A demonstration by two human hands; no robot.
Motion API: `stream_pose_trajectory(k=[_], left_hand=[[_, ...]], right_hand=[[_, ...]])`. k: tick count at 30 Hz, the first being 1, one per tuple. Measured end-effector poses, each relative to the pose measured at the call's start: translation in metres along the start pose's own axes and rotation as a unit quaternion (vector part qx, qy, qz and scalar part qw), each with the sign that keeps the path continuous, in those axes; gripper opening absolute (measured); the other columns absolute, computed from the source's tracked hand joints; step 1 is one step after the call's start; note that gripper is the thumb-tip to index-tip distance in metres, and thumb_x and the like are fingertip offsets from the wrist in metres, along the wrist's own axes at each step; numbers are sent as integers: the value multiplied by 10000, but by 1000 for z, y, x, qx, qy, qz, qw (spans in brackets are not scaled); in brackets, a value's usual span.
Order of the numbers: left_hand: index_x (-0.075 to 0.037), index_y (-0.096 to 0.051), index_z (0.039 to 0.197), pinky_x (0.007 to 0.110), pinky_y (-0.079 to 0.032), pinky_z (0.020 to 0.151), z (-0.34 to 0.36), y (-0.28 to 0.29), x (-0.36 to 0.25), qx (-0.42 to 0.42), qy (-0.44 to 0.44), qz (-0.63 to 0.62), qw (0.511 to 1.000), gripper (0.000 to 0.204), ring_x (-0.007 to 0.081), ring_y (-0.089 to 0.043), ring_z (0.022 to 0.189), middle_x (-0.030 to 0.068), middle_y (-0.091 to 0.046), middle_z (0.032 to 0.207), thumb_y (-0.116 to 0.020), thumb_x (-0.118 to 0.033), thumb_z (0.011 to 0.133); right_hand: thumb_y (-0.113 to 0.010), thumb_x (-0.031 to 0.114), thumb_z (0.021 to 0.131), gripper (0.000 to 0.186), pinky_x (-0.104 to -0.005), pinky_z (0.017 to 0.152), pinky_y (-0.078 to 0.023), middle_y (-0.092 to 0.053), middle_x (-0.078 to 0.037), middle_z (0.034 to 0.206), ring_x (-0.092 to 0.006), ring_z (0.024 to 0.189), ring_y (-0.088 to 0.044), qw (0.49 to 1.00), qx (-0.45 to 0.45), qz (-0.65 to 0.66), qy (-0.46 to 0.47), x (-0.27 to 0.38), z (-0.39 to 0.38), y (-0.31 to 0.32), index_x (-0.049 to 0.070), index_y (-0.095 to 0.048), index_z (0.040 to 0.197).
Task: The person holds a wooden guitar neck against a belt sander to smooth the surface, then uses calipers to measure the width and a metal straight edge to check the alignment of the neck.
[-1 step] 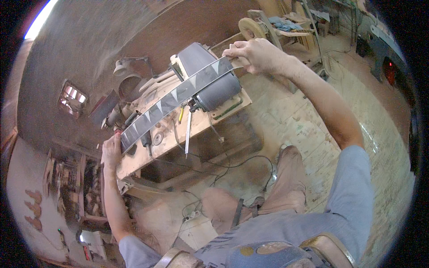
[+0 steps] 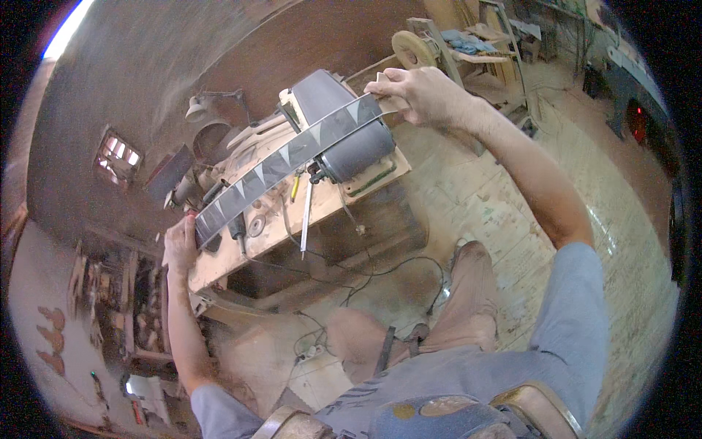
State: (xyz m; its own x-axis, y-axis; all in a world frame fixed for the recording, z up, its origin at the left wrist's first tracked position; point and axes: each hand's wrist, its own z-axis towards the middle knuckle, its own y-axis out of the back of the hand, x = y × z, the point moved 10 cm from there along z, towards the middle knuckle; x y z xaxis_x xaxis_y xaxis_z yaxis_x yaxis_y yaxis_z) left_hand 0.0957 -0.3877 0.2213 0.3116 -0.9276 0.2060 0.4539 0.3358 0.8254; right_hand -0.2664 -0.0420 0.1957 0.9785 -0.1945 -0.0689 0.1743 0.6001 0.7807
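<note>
A long, narrow strip (image 2: pixel 281 163), dark grey with pale triangles along it and light edges, stretches slantwise between my two hands. My left hand (image 2: pixel 180 245) is closed on its lower left end; a small red spot shows at the fingertips. My right hand (image 2: pixel 424 95) pinches the upper right end, where a pale, wood-coloured piece (image 2: pixel 395 103) sticks out beside the fingers. Behind the strip is a belt sander, with its grey belt (image 2: pixel 319 95) above and a grey roller (image 2: pixel 358 151) below. Whether the strip touches the sander I cannot tell.
Below the strip is a wooden workbench (image 2: pixel 219 267) with a yellow-handled tool (image 2: pixel 295 187), a pale rule-like bar (image 2: pixel 306 219), a round disc (image 2: pixel 256 225) and a black-handled tool (image 2: pixel 238 233). Cables (image 2: pixel 395 265) trail across the floor near my legs. A lamp (image 2: pixel 196 110) stands behind.
</note>
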Motion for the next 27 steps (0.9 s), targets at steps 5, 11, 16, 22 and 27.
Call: stream_pose_trajectory(k=[5, 11, 16, 22, 27], left_hand=[[-19, -655, 872, 489, -487, 699, -7, 10, 0, -124, 7, 50, 991, 498, 439, -644, 797, 227, -632, 809, -412, -413, 1055], [15, -628, 897, 490, -468, 715, 3, -15, 14, 38, 18, -6, 999, 499, 423, -614, 752, 237, -610, 759, -420, -412, 1050], [-63, -754, 940, 389, -497, 551, -4, -60, 40, 269, 298, -199, 894, 570, 252, -666, 612, 113, -690, 712, -612, -615, 910], [-91, -730, 952, 287, -473, 412, -14, -54, 1, 315, 448, -361, 755, 480, 122, -629, 511, 43, -664, 666, -677, -565, 903], [-83, -727, 939, 285, -480, 412, -19, -64, 25, 314, 443, -352, 762, 492, 135, -630, 505, 42, -660, 661, -678, -571, 901]], right_hand=[[-724, 93, 834, 550, -445, 796, -601, -604, -117, 1173, -333, 991, -693, 993, -112, -29, 20, 8, -8, 5, 169, -558, 1353], [-729, 94, 768, 576, -443, 857, -578, -679, -146, 1144, -363, 994, -687, 999, 31, 28, 19, -4, 4, -2, 155, -619, 1331], [-729, 165, 696, 619, -377, 846, -538, -769, -112, 970, -271, 907, -703, 935, 288, 182, -99, -29, 15, 1, 165, -683, 1313], [-723, 255, 594, 673, -325, 910, -496, -760, -101, 1030, -204, 936, -666, 871, 392, 255, -151, -38, 12, 5, 120, -725, 1253], [-735, 240, 625, 673, -325, 926, -493, -758, -97, 1057, -208, 955, -671, 868, 387, 262, -169, -22, 12, 6, 119, -703, 1286]])
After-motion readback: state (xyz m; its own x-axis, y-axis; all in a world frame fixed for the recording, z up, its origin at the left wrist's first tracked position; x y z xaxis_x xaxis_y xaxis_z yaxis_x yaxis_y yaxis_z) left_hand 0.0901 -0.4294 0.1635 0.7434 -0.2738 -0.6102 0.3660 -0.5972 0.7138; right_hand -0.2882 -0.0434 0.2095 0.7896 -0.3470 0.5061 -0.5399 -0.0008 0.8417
